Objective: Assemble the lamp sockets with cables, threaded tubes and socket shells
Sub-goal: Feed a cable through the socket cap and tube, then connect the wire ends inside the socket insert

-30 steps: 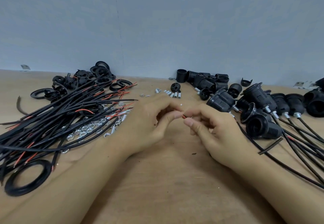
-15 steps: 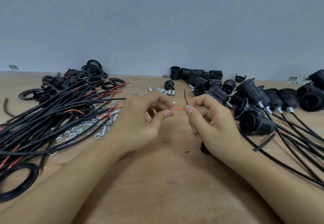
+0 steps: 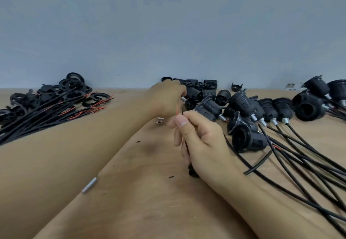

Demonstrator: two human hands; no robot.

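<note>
Two hands at work, head view only. Right hand [image 3: 203, 145] pinches a black cable [image 3: 280, 193] near its stripped end, thumb on top; the red [image 3: 177, 110] and black cores stand nearly upright above the fingertips, and the cable's long run trails off behind the wrist toward the lower right. Left hand [image 3: 166, 98] is stretched forward past the cable tips, fingers curled down among the loose socket parts [image 3: 201, 89] at the far edge of the bench [image 3: 149, 192]. Whether it has a part gripped cannot be told; the fingertips are hidden.

Key relation, as a judgement: whatever part comes back must slide down over the upright cores, so it should arrive from above, in line with them. Left hand is the nearer to the parts, just beyond the cores.

Around: one threaded tube [image 3: 89, 184] lies loose by the left forearm, a small metal nut [image 3: 159, 122] just beside the left wrist. Assembled sockets [image 3: 249, 139] with their leads crowd the right, close to the right hand. Spare cables [image 3: 46, 113] and rings [image 3: 74, 83] are heaped far left, well apart. The left forearm crosses between that heap and the work.
</note>
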